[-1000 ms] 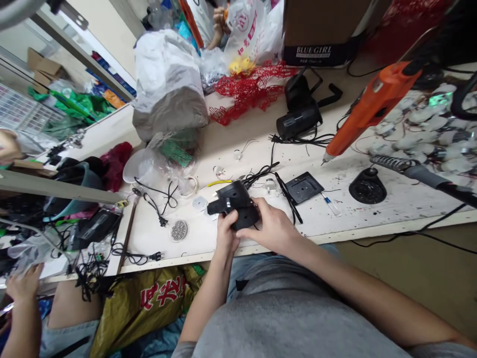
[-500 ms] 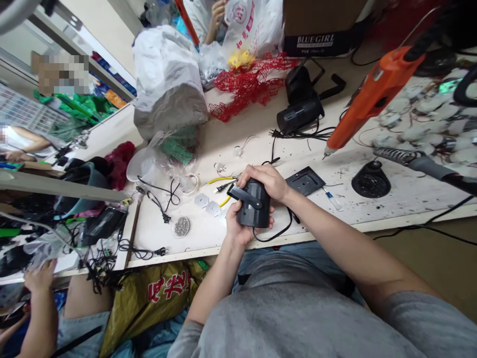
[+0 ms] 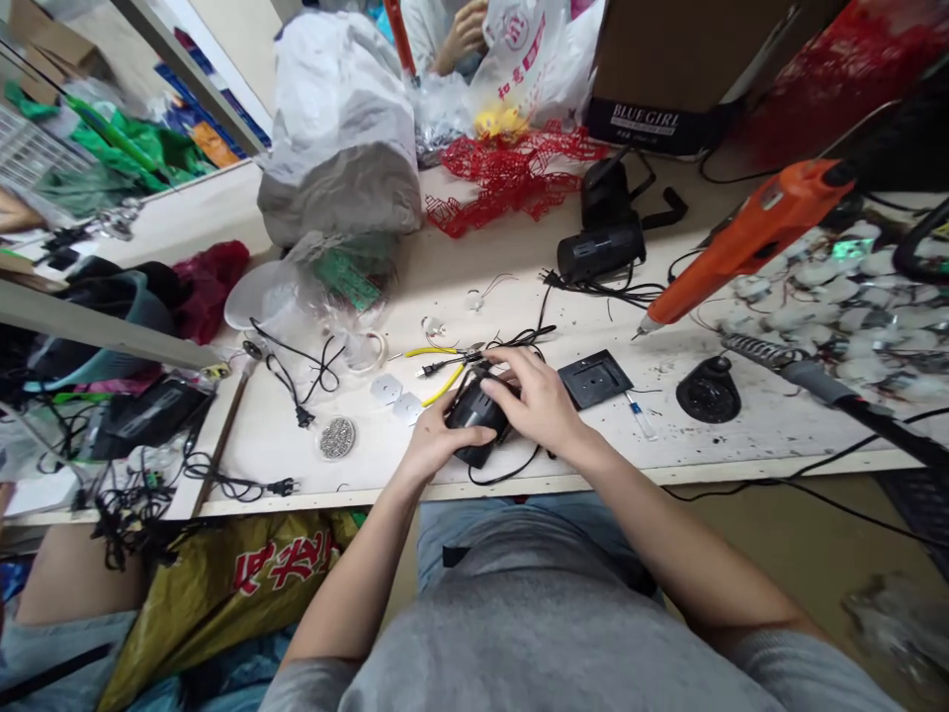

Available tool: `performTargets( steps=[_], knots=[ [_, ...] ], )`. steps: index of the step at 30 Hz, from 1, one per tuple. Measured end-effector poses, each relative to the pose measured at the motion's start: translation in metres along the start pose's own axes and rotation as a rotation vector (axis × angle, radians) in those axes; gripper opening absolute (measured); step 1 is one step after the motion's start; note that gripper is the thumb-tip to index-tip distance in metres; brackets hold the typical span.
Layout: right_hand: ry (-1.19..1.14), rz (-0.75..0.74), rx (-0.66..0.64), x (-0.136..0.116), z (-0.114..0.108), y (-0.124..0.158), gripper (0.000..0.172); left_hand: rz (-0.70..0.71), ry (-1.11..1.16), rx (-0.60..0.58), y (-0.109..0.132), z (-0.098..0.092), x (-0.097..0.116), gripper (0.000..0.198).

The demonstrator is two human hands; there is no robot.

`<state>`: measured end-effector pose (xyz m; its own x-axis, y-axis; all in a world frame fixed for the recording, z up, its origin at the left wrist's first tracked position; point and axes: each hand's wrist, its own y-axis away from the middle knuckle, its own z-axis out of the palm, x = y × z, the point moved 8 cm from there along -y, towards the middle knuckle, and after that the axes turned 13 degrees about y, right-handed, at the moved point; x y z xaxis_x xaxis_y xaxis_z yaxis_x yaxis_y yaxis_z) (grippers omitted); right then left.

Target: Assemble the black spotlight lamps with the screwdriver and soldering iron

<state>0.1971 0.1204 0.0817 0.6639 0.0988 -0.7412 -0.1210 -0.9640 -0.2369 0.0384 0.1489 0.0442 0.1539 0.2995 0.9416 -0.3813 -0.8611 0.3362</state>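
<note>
My left hand [image 3: 437, 445] wraps the near side of the black housing [image 3: 474, 425] while my right hand [image 3: 538, 396] clamps over its top, both closed firmly so it cannot turn, the cable [image 3: 504, 473] hanging slack below, with the yellow wire [image 3: 443, 384] just left of the housing and the black plate [image 3: 594, 380] just right.

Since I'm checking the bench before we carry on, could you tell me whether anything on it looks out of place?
The orange electric tool looks odd: it lies slanted on a heap of white parts, with its bare metal tip pointing down at the bench instead of sitting in any holder.
</note>
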Motion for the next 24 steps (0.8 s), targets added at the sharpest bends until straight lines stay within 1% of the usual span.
performTargets(
  steps=[2,4,5,6,7,8,9,10,11,12,13,14,15,16,17,18,19,21,23,24],
  knots=[
    [-0.012,0.063,0.002,0.011,0.007,-0.004,0.028,-0.002,-0.051,0.014,0.004,-0.003,-0.001,0.072],
    [0.02,0.058,-0.02,0.011,0.008,-0.006,0.02,0.003,-0.099,0.034,0.007,-0.007,-0.002,0.079],
    [0.042,0.038,-0.01,0.007,0.004,-0.005,0.017,0.004,-0.127,0.029,0.007,-0.008,-0.002,0.081],
    [0.066,0.009,0.047,0.002,-0.007,-0.002,0.016,0.004,-0.16,0.014,0.008,-0.008,-0.002,0.081],
    [0.092,-0.028,0.157,-0.005,-0.025,0.003,0.015,0.002,-0.198,-0.008,0.008,-0.008,-0.002,0.08],
    [0.117,-0.091,0.344,-0.011,-0.051,0.011,0.015,0.0,-0.237,-0.041,0.007,-0.008,-0.001,0.077],
    [0.158,-0.161,0.597,-0.016,-0.082,0.025,0.018,0.004,-0.273,-0.076,0.007,-0.007,-0.001,0.074],
    [0.181,-0.244,0.893,-0.017,-0.114,0.044,0.023,0.015,-0.305,-0.104,0.005,-0.007,0.0,0.073],
    [0.151,-0.342,1.193,-0.012,-0.14,0.067,0.026,0.033,-0.33,-0.117,0.004,-0.008,0.002,0.075],
    [0.128,-0.379,1.326,0.0,-0.157,0.076,0.031,0.057,-0.345,-0.121,0.003,-0.009,0.004,0.079],
    [0.095,-0.357,1.325,0.017,-0.17,0.072,0.031,0.088,-0.351,-0.122,0.002,-0.009,0.006,0.083],
    [0.014,-0.225,1.101,0.04,-0.176,0.048,0.039,0.126,-0.351,-0.123,0.003,-0.009,0.008,0.086],
    [-0.102,-0.165,0.949,0.059,-0.178,0.031,0.043,0.171,-0.349,-0.128,0.004,-0.007,0.01,0.085],
    [-0.169,-0.133,0.838,0.071,-0.177,0.018,0.039,0.221,-0.349,-0.142,0.006,-0.004,0.012,0.079],
    [-0.197,-0.1,0.745,0.076,-0.173,0.007,0.033,0.274,-0.352,-0.159,0.009,-0.001,0.014,0.071],
    [-0.216,-0.096,0.696,0.075,-0.17,0.0,0.03,0.326,-0.354,-0.169,0.013,0.002,0.014,0.062],
    [-0.224,-0.109,0.664,0.068,-0.166,-0.004,0.03,0.371,-0.353,-0.168,0.017,0.005,0.014,0.054],
    [-0.265,-0.167,0.641,0.041,-0.158,-0.006,0.03,0.436,-0.331,-0.136,0.023,0.006,0.009,0.047],
    [-0.355,-0.22,0.605,0.011,-0.147,-0.002,0.04,0.48,-0.296,-0.082,0.026,0.005,0.003,0.048],
    [-0.41,-0.222,0.562,-0.001,-0.141,0.0,0.046,0.498,-0.282,-0.057,0.027,0.005,0.0,0.049]
  ],
)
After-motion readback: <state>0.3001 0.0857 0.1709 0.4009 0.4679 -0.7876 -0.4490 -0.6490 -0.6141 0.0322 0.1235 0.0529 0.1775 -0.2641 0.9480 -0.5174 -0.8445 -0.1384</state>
